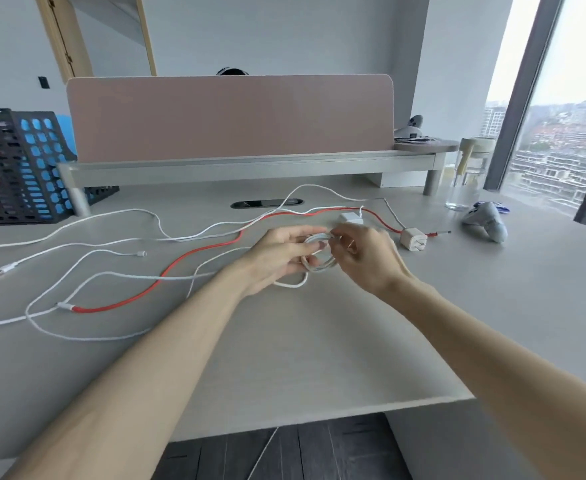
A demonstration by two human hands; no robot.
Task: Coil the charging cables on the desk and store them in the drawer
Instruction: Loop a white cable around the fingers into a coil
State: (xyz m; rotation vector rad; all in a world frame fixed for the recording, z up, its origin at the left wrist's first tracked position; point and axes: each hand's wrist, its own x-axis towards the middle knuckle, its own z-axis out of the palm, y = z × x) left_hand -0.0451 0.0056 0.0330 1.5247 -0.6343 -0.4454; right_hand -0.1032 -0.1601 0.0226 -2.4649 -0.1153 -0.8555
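Observation:
Above the middle of the pale desk (319,341) my left hand (277,258) holds a small coil of white cable (319,261), fingers through its loops. My right hand (367,254) pinches the same cable at the coil's top right. A tail of that cable loops on the desk below the coil (291,284). A red cable (167,271) runs from lower left to a plug at the right. Several white cables (87,258) lie loose across the left half. Two white chargers sit behind my hands, a flat one (351,218) and a cube one (412,239). No drawer is in view.
A black mesh file rack (14,168) stands at the back left. A pink divider (229,116) tops a monitor shelf (250,168). A glass jar (468,174) and a grey game controller (487,221) sit at the right near the window. One white cable hangs off the desk's front edge (264,452).

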